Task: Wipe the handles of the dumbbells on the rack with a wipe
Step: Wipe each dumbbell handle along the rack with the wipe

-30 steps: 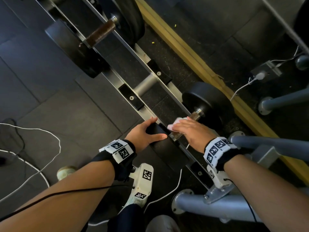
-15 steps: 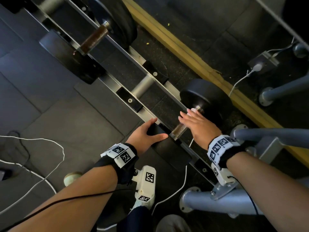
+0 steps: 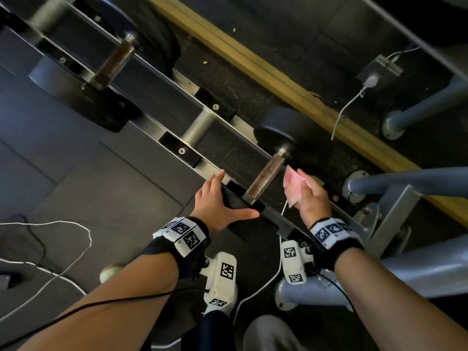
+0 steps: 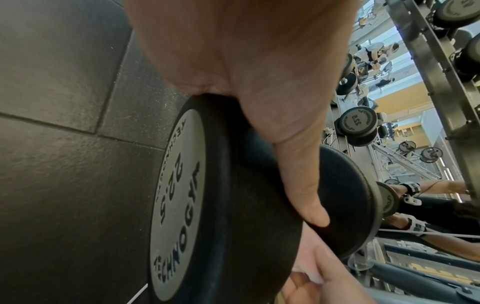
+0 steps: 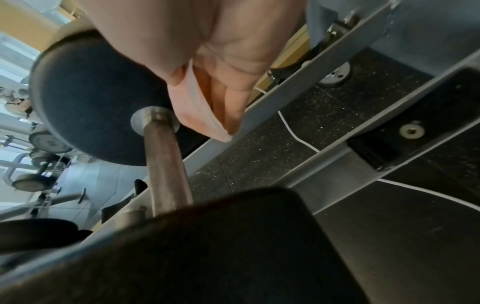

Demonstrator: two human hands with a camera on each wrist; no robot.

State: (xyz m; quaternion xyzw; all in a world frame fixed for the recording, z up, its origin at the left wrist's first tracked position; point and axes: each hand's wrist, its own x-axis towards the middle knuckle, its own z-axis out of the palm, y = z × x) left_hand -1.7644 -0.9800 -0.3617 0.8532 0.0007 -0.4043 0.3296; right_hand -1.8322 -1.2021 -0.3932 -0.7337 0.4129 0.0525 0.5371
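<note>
"TECHNOGYM" and a partly legible number, seemingly "22.5", on the dumbbell end plate (image 4: 179, 207), square black-and-white marker codes on the wristbands (image 3: 186, 235) nearby

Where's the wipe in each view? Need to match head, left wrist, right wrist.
Head: wipe right of centre, held in the right hand, just right of the near dumbbell's handle, off it.
Left wrist: bottom edge right of centre, a pale bit at the right hand's fingers; faint.
Right wrist: upper centre, wipe hanging from the fingers.
Shared landmark: the handle, also centre in right wrist; hidden in left wrist.
</note>
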